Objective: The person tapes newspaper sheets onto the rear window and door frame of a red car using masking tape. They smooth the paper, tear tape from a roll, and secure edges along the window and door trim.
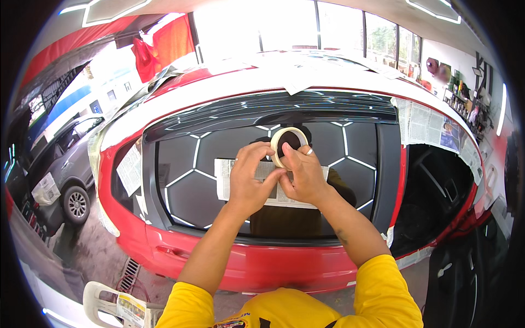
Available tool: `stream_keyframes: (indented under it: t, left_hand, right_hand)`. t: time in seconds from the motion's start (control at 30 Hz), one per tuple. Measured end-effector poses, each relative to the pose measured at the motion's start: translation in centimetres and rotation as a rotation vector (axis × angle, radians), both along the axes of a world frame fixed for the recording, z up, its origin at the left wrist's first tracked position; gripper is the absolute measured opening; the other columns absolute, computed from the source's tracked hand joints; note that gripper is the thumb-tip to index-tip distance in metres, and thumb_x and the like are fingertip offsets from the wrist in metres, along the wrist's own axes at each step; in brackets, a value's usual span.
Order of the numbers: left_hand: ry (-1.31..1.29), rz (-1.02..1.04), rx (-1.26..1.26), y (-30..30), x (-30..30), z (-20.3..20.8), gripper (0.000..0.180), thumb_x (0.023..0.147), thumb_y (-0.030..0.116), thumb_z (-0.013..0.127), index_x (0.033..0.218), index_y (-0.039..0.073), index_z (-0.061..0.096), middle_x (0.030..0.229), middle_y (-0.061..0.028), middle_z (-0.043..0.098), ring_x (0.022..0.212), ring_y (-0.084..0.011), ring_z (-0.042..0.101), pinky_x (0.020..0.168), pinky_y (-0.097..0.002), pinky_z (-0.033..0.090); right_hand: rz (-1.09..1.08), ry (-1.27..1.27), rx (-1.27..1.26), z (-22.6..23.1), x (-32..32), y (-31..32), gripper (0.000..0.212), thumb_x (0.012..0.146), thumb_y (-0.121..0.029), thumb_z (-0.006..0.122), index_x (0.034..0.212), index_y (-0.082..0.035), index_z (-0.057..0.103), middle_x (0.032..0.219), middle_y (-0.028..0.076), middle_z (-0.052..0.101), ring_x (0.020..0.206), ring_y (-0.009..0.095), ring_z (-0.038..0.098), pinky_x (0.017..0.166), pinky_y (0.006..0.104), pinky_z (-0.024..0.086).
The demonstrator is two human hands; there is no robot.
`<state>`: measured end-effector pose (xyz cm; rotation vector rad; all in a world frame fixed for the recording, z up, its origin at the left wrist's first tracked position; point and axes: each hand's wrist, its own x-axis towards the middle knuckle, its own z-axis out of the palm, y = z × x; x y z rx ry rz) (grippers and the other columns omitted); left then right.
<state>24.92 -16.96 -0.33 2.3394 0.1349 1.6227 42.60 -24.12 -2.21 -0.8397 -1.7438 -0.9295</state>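
A roll of cream masking tape (275, 143) is held upright in front of the car's dark side window (186, 164). My right hand (307, 177) grips its right and lower side, the thumb lying across the roll. My left hand (247, 180) is closed at the roll's left edge, fingertips touching it and the thumb meeting my right hand. Behind both hands spans a folded strip of newspaper (223, 183), partly hidden by them. Whether my left fingers also pinch the paper or a tape end is hidden.
The red car (262, 262) has newspaper (429, 124) masking its rear opening and more paper (130, 169) at the front. A white plastic chair (94, 295) holding newspaper stands low at left. A grey car (76, 164) is parked beyond; a loose black panel (459, 284) lies at right.
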Motion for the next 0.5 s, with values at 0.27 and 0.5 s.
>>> stream_keyframes:
  t: [0.27, 0.5]
  left_hand:
    - [0.002, -0.012, -0.117, -0.6, -0.2, -0.1, 0.036, 0.083, 0.013, 0.092, 0.110, 0.007, 0.070, 0.134, -0.0132, 0.067, 0.122, -0.0331, 0.066, 0.102, -0.0423, 0.054]
    - [-0.028, -0.015, 0.027, 1.4, -0.4, 0.5, 0.032, 0.089, 0.008, 0.084, 0.120, 0.007, 0.075, 0.133, -0.0169, 0.074, 0.122, -0.0321, 0.072, 0.098, -0.0411, 0.058]
  right_hand:
    - [0.027, -0.006, 0.001, 0.0, 0.1, 0.1, 0.091, 0.080, -0.001, 0.078, 0.162, -0.003, 0.039, 0.085, 0.005, 0.065, 0.066, 0.027, 0.058, 0.069, 0.0408, 0.041]
    - [0.053, 0.005, 0.007, 0.2, 0.0, -0.1, 0.086, 0.081, 0.002, 0.078, 0.158, 0.000, 0.041, 0.090, 0.007, 0.069, 0.070, 0.027, 0.061, 0.071, 0.0408, 0.042]
